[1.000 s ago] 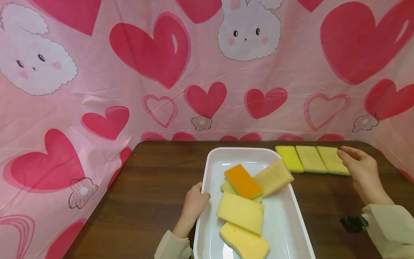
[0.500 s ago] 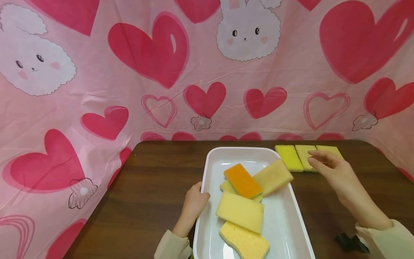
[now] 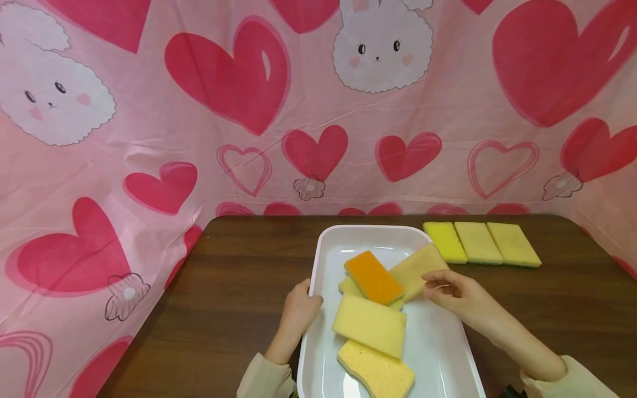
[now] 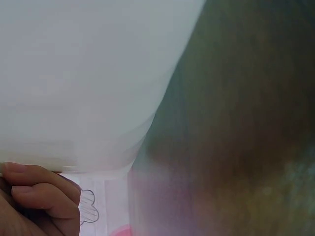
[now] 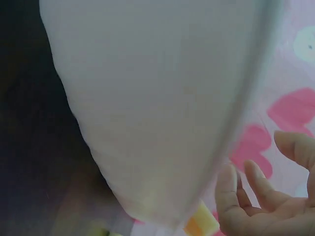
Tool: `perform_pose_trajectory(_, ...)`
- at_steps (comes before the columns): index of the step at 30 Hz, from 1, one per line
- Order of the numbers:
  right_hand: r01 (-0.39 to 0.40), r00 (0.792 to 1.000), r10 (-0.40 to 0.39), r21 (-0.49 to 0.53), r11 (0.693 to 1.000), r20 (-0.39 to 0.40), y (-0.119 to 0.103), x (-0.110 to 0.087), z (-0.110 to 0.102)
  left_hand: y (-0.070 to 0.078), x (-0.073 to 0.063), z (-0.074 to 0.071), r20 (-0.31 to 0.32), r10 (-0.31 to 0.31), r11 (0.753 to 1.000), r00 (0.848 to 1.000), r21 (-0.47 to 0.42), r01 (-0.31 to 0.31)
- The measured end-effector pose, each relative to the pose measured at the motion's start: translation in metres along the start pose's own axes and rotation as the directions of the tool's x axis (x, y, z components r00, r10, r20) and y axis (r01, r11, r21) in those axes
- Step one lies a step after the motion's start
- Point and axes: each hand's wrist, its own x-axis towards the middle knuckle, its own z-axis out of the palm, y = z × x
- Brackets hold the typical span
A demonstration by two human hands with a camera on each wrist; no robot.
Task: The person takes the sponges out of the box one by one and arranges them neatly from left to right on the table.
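Note:
A white tray holds several sponges. My left hand grips its left rim; in the left wrist view the curled fingers show at the tray's edge. Over the right rim hovers my right hand, its fingers loosely bent and apart, with nothing between them in the right wrist view. Its fingertips are nearest a pale yellow sponge that leans on the right rim. An orange sponge partly covers another yellow one. Closer to me, a pale sponge overlaps a wavy-edged yellow sponge.
At the back right of the brown table lie three sponges side by side: a bright yellow one, a pale one and another pale one. A pink heart-patterned cloth hangs behind the table.
My right hand has moved from the right end of the sponge row, leftward and nearer me, to the tray's right rim. The left hand and the tray have stayed still.

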Motion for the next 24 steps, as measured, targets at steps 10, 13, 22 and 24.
perform_pose_trajectory(10, 0.014, 0.986, -0.011, -0.016, 1.0, 0.165, 0.006, -0.003, 0.023, 0.0, 0.0, 0.0, -0.001, 0.002, 1.0, 1.0, 0.0, -0.002)
perform_pose_trajectory(13, 0.047, 0.979, -0.045, -0.002, 0.999, 0.197, 0.01, -0.004, 0.029, 0.0, 0.0, 0.0, -0.002, 0.001, 1.0, 1.0, 0.0, -0.001)
perform_pose_trajectory(22, 0.115, 0.963, -0.114, 0.011, 0.993, 0.246, 0.015, -0.003, 0.044, 0.0, 0.0, 0.0, -0.006, 0.009, 1.0, 1.0, 0.002, -0.009)
perform_pose_trajectory(24, 0.109, 0.962, -0.11, 0.017, 0.994, 0.249, 0.015, -0.002, 0.046, 0.001, 0.0, 0.0, -0.007, 0.007, 1.0, 1.0, 0.0, -0.007)
